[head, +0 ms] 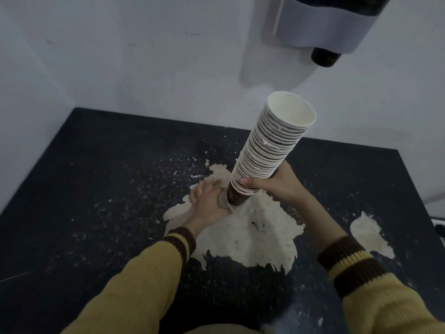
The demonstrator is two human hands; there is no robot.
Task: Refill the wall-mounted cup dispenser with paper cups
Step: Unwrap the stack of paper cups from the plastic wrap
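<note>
A tall stack of nested paper cups (pixel 267 150) rises in the middle of the view, mouths up and tilted to the upper right. My right hand (pixel 277 183) grips the stack near its lower end. My left hand (pixel 208 198) cups the brown bottom cup from below and from the left. The wall-mounted cup dispenser (pixel 325 27) hangs at the top right, a grey body with a dark tube and a dark cup bottom showing at its lower opening. The stack's top rim is below and to the left of that opening, apart from it.
A dark speckled floor (pixel 96 189) lies below, with pale plaster-like patches (pixel 252 237) under my hands and a smaller one (pixel 368 235) to the right. White walls (pixel 144 56) meet in a corner at the left. My yellow sleeves with brown cuffs fill the lower frame.
</note>
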